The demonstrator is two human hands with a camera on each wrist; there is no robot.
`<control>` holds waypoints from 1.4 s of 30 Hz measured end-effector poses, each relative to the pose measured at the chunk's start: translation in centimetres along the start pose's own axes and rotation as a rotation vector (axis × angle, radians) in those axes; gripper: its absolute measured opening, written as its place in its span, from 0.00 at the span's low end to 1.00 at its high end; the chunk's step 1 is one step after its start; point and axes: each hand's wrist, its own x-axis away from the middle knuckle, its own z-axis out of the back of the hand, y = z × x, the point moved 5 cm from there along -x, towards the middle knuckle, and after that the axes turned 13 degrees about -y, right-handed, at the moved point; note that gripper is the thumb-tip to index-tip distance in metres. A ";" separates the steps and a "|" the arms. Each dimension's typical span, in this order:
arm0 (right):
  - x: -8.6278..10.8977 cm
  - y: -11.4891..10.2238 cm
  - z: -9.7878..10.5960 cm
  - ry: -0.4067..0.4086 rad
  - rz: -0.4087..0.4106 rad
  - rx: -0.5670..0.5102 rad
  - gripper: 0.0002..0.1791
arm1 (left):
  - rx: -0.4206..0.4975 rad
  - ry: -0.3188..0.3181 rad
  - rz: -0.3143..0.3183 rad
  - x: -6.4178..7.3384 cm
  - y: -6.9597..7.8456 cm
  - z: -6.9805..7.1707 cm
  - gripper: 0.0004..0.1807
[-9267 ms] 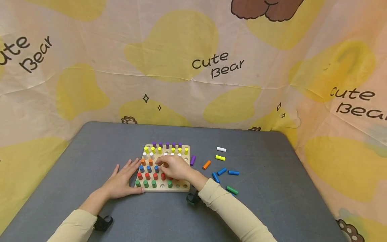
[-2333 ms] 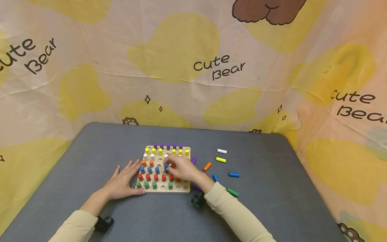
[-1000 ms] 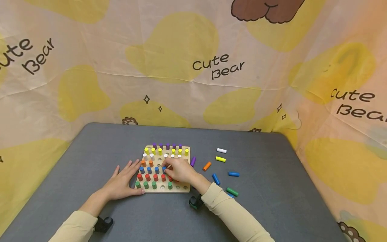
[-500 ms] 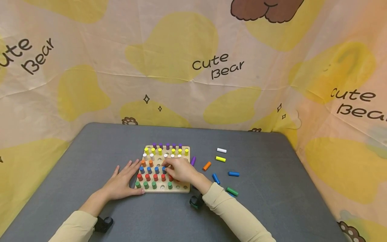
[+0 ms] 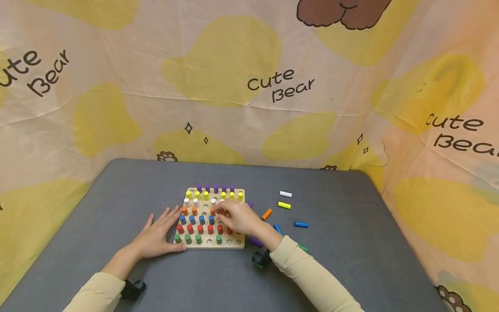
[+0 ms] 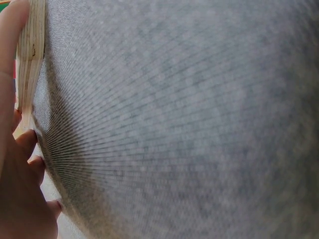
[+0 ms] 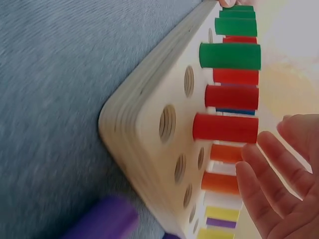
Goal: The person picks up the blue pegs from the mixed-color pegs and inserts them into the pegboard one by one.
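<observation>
A wooden pegboard point(image 5: 195, 247) stands on the table with rows of coloured pegs upright in its holes. My left hand point(image 5: 157, 235) lies along its left edge, fingers spread and thumb at the near corner; the left wrist view catches these fingers beside the board's side. Over the right half hovers my right hand point(image 5: 241, 219), its fingers loosely bent near an orange peg point(image 5: 212, 211) and just right of the fourth blue peg point(image 5: 211, 219). The right wrist view shows those fingers point(image 7: 256, 191) holding nothing, close to a red peg point(image 7: 227, 128). Part of the board is hidden under this hand.
Loose pegs lie right of the board: white point(image 5: 285, 194), yellow point(image 5: 284, 205), orange point(image 5: 267, 214), blue point(image 5: 301, 224), and a purple one point(image 5: 256, 242) near the right wrist. A green peg point(image 5: 302, 248) is partly covered by the sleeve. Printed cloth point(image 5: 234, 60) hangs behind the table.
A blue peg, earlier pinched by my right hand, now stands fourth in the blue row. My right hand has let it go and shifted right. The left hand has stayed put.
</observation>
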 end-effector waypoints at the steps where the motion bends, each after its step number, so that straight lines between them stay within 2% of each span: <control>1: 0.2 0.1 0.2 0.007 0.004 0.000 0.12 | -0.002 0.001 -0.001 0.0 0.0 0.0 0.61; 13: 2.5 1.7 2.0 0.038 0.045 -0.079 0.12 | 0.004 0.002 -0.010 0.1 0.1 0.0 0.61; 18: 3.7 2.7 2.9 0.069 0.042 -0.073 0.12 | 0.004 0.006 -0.013 0.1 0.2 0.1 0.61; 25: 5.6 4.3 3.9 0.067 0.025 -0.099 0.14 | 0.002 0.011 -0.015 0.2 0.3 0.1 0.60; 31: 7.2 5.8 4.3 0.059 -0.023 -0.114 0.15 | 0.006 0.008 -0.011 0.2 0.3 0.1 0.60; 37: 8.6 7.4 4.1 0.049 -0.008 -0.112 0.17 | 0.002 0.008 -0.008 0.1 0.2 0.1 0.61; 42: 9.5 8.7 3.7 0.014 -0.028 -0.116 0.19 | 0.002 0.006 -0.007 -0.1 -0.1 -0.1 0.61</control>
